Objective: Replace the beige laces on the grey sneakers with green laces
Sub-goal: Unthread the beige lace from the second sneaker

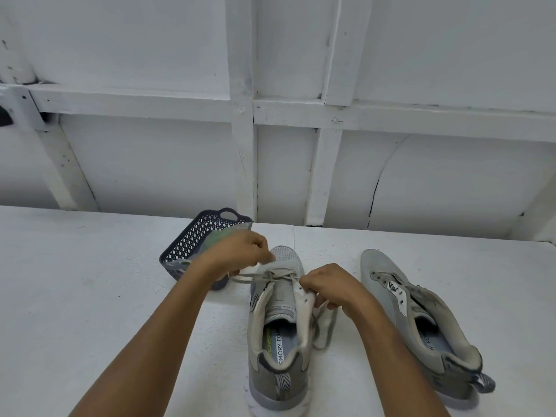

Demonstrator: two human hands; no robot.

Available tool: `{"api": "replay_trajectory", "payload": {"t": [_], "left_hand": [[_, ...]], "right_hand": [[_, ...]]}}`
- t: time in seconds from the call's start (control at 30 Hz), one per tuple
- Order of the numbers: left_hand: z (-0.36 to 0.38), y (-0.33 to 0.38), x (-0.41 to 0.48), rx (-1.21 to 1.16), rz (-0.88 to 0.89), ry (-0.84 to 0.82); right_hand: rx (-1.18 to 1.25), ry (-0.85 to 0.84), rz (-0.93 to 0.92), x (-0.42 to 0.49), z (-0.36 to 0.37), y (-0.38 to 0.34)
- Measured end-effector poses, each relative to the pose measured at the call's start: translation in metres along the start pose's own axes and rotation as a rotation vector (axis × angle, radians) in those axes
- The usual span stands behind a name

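While pinching flat beige lace (pixel 255 276) in curled left hand (pixel 240 251), gripping white eyelet flap of mesh-toed grey sneaker (pixel 278 299) with curled right hand (pixel 328 287). Right of right hand: second grey sneaker (pixel 427 311). Beyond left hand: dark lattice basket (pixel 192 236), clear greenish packet (pixel 222 236) inside.

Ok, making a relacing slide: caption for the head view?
Left hand pinches the beige lace of a grey sneaker gripped by the right hand; second sneaker sits laceless.
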State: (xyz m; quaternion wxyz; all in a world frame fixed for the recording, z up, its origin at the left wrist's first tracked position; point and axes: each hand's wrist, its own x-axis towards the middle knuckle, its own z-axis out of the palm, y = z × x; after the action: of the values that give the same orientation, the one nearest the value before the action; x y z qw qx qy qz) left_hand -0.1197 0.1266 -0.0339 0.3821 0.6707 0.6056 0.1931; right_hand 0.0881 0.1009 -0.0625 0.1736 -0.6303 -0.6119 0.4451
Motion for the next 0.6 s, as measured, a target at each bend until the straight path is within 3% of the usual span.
{"api": "replay_trajectory", "payload": {"t": [0.1,0.23,0.3,0.4,0.6], "left_hand": [[0.002,-0.001,-0.002,0.415,0.012,-0.045],[0.006,0.000,-0.004,0.575,-0.040,-0.052],[0.008,0.001,-0.003,0.566,-0.031,-0.026],[0.011,-0.001,-0.002,0.494,-0.031,-0.148],[0.014,-0.004,0.001,0.310,-0.105,-0.177]], "right_hand": [[-0.045,0.005,-0.014,0.004,0.002,-0.003],[-0.139,0.115,-0.107,0.011,0.007,-0.007],[-0.189,0.116,-0.186,0.013,0.007,-0.013],[-0.322,0.007,-0.285,0.019,0.009,-0.023],[-0.393,-0.059,-0.268,0.026,0.015,-0.028]]}}
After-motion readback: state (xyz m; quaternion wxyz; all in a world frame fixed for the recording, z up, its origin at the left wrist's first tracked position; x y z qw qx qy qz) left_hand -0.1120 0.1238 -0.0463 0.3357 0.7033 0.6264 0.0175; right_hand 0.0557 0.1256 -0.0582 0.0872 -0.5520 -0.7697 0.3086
